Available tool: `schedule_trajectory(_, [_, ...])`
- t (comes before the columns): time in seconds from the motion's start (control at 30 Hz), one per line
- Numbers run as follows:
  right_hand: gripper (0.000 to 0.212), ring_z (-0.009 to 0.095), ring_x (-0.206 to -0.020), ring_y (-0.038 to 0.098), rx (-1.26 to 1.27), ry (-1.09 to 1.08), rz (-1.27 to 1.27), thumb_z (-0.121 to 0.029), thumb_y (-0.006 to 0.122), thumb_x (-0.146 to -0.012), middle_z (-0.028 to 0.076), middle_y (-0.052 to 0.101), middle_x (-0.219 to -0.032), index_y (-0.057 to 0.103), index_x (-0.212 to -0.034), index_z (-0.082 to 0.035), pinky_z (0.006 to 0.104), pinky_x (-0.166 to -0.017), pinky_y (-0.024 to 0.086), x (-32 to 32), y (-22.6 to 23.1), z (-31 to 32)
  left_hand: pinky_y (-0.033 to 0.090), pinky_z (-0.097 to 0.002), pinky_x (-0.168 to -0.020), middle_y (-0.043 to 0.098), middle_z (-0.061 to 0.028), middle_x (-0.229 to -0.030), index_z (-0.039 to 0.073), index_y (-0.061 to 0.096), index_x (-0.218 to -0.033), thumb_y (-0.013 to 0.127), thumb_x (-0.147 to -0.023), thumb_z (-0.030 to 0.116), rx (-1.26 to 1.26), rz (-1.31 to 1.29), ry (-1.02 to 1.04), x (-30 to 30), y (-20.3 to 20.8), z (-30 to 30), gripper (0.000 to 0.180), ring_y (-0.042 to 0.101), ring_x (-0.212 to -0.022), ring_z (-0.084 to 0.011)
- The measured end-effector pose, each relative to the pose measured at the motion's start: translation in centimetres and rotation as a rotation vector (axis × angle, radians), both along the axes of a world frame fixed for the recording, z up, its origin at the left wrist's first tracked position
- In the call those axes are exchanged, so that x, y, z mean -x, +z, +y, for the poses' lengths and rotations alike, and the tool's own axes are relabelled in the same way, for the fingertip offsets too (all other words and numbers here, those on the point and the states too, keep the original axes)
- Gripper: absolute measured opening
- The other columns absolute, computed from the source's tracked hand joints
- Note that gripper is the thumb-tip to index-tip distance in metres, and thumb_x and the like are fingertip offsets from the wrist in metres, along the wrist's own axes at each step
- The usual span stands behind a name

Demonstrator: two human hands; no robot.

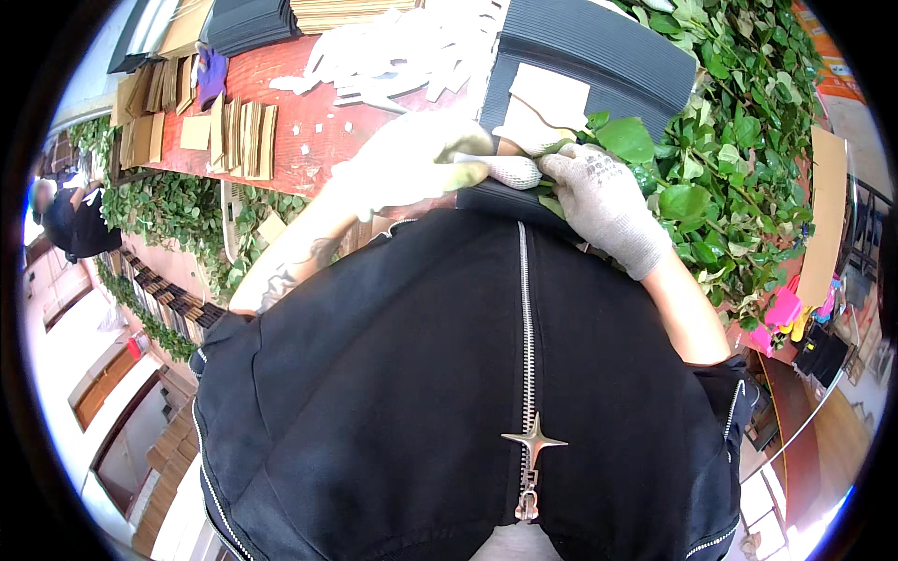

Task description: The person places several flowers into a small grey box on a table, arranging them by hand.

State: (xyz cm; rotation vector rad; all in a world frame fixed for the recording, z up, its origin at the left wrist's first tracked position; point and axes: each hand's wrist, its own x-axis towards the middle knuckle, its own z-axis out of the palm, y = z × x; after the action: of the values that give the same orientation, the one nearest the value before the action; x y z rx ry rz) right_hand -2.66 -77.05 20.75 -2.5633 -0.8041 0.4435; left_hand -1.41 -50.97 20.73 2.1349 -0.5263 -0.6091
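Note:
My left hand (412, 164), in a pale glove partly washed out by glare, has its fingers closed at one end of a white mesh-sleeved flower bud (514, 171). My right hand (603, 201), in a grey-white knitted glove, pinches the leafy stem (550, 201) at the bud's other end. A second white mesh sleeve (531, 140) lies just beyond, against a piece of tan card (554, 93). Large green leaves (625, 140) stick out past my right fingers. Under all this is a black corrugated sheet (599, 51).
White mesh sleeves (402, 56) are heaped on the red table (290, 93). Cardboard pieces (245, 140) and a purple glove (211, 75) are at the left. Leafy stems (748, 140) are piled on the right. Another person (75, 220) is at the far left.

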Motion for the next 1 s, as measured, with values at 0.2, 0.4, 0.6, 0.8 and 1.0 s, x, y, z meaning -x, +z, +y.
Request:
schedule_trajectory(0.2, [0.022, 0.034, -0.093, 0.064, -0.13, -0.087, 0.032, -0.004, 0.061, -0.083, 0.013, 0.065, -0.097, 0.068, -0.104, -0.006, 0.0425, -0.081, 0.051, 0.4, -0.1, -0.5, 0.052, -0.0396, -0.084, 0.07, -0.0118, -0.1, 0.008, 0.069, -0.105, 0.063, -0.091, 0.026, -0.231, -0.325, 0.024, -1.1, -0.7, 4.7, 0.024, 0.067, -0.091, -0.0297])
schedule_trajectory(0.4, [0.021, 0.032, -0.092, 0.066, -0.007, 0.025, -0.003, -0.02, 0.07, -0.083, 0.013, 0.066, -0.093, 0.067, -0.1, -0.008, 0.0438, -0.081, 0.052, -0.3, 0.4, 0.1, 0.054, -0.0373, -0.083, 0.07, -0.0096, -0.106, 0.008, 0.068, -0.113, 0.069, -0.085, 0.015, -0.195, -0.574, -0.097, 1.4, 4.8, 0.1, 0.029, 0.067, -0.097, -0.0292])
schedule_trajectory(0.6, [0.021, 0.03, -0.088, 0.065, -0.037, 0.012, -0.191, -0.011, 0.069, -0.08, 0.009, 0.065, -0.091, 0.069, -0.101, -0.011, 0.0408, -0.078, 0.052, 0.3, 2.1, 0.1, 0.055, -0.0385, -0.074, 0.07, -0.0063, -0.103, 0.007, 0.071, -0.098, 0.072, -0.073, 0.007, -0.025, -0.614, -0.017, 4.6, 0.5, -4.5, 0.025, 0.068, -0.09, -0.0258])
schedule_trajectory(0.8, [0.03, 0.026, -0.083, 0.068, 0.164, -0.111, -0.327, -0.018, 0.068, -0.085, 0.007, 0.067, -0.094, 0.064, -0.115, -0.013, 0.0383, -0.069, 0.053, 0.1, 0.1, 0.7, 0.053, -0.0371, -0.078, 0.07, -0.0031, -0.107, 0.008, 0.071, -0.1, 0.069, -0.072, 0.005, -0.051, -0.637, -0.024, 5.3, 0.1, -4.4, 0.028, 0.067, -0.092, -0.024])
schedule_trajectory(1.0, [0.029, 0.025, -0.078, 0.068, 0.065, -0.09, -0.426, -0.013, 0.071, -0.082, 0.004, 0.069, -0.095, 0.067, -0.11, -0.016, 0.0355, -0.068, 0.054, 0.0, 0.5, 1.2, 0.052, -0.0362, -0.081, 0.07, -0.0004, -0.107, 0.01, 0.07, -0.103, 0.069, -0.073, 0.007, -0.055, -0.689, -0.007, 5.4, -0.7, -4.6, 0.03, 0.066, -0.094, -0.0223])
